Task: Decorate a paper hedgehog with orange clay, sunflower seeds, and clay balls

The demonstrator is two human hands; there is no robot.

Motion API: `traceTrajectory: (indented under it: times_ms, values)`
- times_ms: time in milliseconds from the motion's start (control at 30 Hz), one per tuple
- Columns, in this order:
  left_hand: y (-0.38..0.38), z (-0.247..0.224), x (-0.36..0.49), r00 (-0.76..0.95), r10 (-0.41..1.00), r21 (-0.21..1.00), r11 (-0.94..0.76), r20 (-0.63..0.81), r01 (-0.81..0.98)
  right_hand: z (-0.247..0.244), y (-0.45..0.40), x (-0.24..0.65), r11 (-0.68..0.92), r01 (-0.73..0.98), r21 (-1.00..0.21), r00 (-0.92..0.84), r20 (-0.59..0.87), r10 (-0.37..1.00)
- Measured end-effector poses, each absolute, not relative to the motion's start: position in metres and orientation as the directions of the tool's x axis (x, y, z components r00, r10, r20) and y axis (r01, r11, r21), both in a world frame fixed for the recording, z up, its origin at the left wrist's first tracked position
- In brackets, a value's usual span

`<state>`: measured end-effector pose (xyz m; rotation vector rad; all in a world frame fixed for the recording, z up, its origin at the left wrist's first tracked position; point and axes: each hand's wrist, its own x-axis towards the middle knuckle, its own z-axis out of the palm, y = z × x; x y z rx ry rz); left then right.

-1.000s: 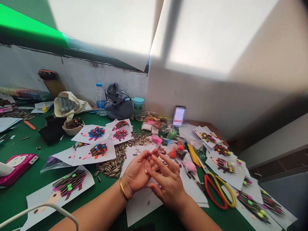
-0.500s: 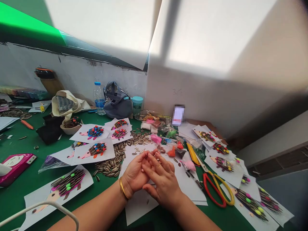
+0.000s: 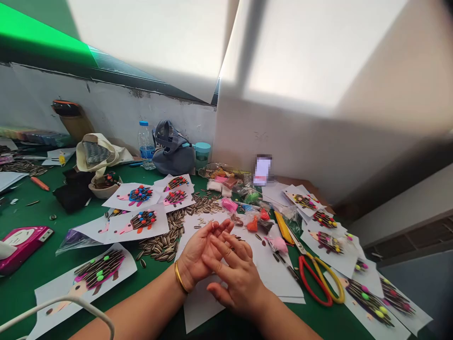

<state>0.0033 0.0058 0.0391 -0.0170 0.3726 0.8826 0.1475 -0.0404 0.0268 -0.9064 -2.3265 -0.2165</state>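
My left hand is turned palm up above the white paper, its fingers stretched out and slightly curled. A tiny pale bit shows at one of its fingertips. Across that palm lies my right hand, palm down, with fingers extended and thumb apart. Whether anything sits between the two palms is hidden. Sunflower seeds are heaped left of the paper. Beyond the hands lie lumps of pink clay and orange clay in clear wrappers.
Scissors with red and yellow handles lie at right, beside a yellow comb-like tool. Finished-looking hedgehog pictures on paper flank both sides. A magenta power strip, a white cable and a grey bag are also there.
My right hand has slid slightly back toward me and left across the left palm, uncovering more of the left fingers. The things on the table stay where they were.
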Motion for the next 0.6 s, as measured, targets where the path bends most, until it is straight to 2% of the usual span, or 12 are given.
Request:
traceTrajectory:
  times_ms: [100,167,233,333,433,533,600]
  values:
    - [0.0065,0.0387,0.0032,0.569,0.750,0.148,0.639,-0.337,-0.755,0.0260,-0.0387,0.1490,0.713,0.699,-0.056,-0.554,0.589,0.589]
    - [0.0074,0.0394,0.0024,0.512,0.798,0.159,0.577,-0.318,-0.801,0.0257,-0.0371,0.1519,0.682,0.729,-0.065,-0.520,0.595,0.613]
    - [0.0080,0.0404,0.0017,0.470,0.830,0.165,0.531,-0.302,-0.831,0.0253,-0.0367,0.1533,0.696,0.714,-0.072,-0.521,0.610,0.597]
    - [0.0076,0.0408,0.0017,0.513,0.791,0.149,0.581,-0.333,-0.800,0.0249,-0.0372,0.1520,0.738,0.672,-0.060,-0.565,0.603,0.563]
    - [0.0073,0.0403,0.0019,0.519,0.773,0.150,0.599,-0.365,-0.787,0.0255,-0.0364,0.1521,0.712,0.699,-0.070,-0.549,0.586,0.596]
    - [0.0085,0.0398,0.0013,0.449,0.835,0.168,0.516,-0.319,-0.840,0.0266,-0.0359,0.1547,0.701,0.707,-0.089,-0.514,0.616,0.597]
    - [0.0089,0.0394,0.0012,0.457,0.834,0.171,0.521,-0.309,-0.836,0.0265,-0.0365,0.1547,0.732,0.676,-0.085,-0.534,0.628,0.566]
